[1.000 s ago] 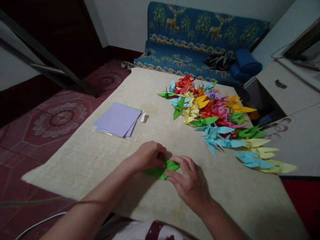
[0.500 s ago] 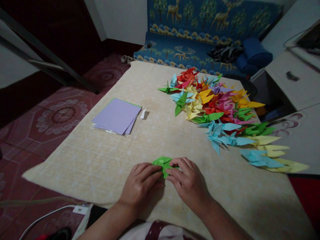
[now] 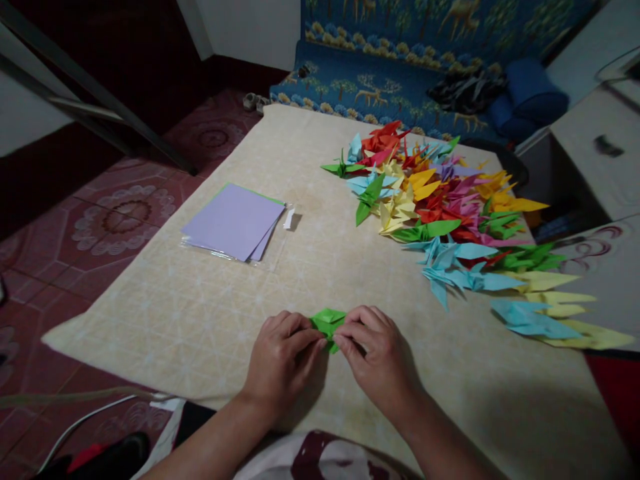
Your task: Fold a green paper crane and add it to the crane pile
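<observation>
A small folded piece of green paper (image 3: 327, 321) lies near the front of the cream table (image 3: 210, 300). My left hand (image 3: 283, 357) pinches its left side with closed fingers. My right hand (image 3: 375, 353) pinches its right side, fingertips pressed on the fold. Both hands meet over the paper and hide its near half.
A stack of lilac paper squares (image 3: 233, 221) on a clear sleeve lies to the left. A heap of several coloured paper cranes (image 3: 440, 207) spreads across the right half of the table. A blue patterned sofa (image 3: 400, 73) stands behind, and a white cabinet (image 3: 600, 153) at the right.
My left hand drew back toward me and now sits beside the right one. The green paper has become smaller and more folded. The view tilted down a little.
</observation>
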Demonstrator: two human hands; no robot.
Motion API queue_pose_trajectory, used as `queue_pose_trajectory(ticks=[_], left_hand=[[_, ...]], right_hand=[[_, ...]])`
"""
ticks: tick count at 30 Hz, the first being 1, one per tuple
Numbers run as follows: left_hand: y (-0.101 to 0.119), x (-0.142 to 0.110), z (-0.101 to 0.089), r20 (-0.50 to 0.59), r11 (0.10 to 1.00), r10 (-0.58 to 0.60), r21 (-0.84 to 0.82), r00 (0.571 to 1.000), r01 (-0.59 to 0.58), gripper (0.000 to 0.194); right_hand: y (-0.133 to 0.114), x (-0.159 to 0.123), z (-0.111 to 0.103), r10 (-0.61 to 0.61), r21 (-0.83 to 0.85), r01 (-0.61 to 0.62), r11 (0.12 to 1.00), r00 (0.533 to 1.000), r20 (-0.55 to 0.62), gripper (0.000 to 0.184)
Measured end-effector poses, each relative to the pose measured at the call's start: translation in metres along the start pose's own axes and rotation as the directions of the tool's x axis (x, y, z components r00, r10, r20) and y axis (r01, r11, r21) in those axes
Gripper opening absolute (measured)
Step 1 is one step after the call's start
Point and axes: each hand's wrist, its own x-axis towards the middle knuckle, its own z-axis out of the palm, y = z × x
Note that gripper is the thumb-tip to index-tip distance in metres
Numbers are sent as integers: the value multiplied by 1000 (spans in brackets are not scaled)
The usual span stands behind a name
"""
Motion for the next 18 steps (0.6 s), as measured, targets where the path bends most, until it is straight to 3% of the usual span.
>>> queue_pose_trajectory(ticks=[8, 18], left_hand=[[5, 6, -3, 54, 992, -123, -24, 991, 124, 10], [6, 7, 1, 63, 991, -117, 80, 991, 111, 11]], right_hand=[[-8, 7, -2, 67, -68, -65, 996, 997, 26, 12], [-10, 9, 0, 79, -158, -71, 985, 996, 42, 12]])
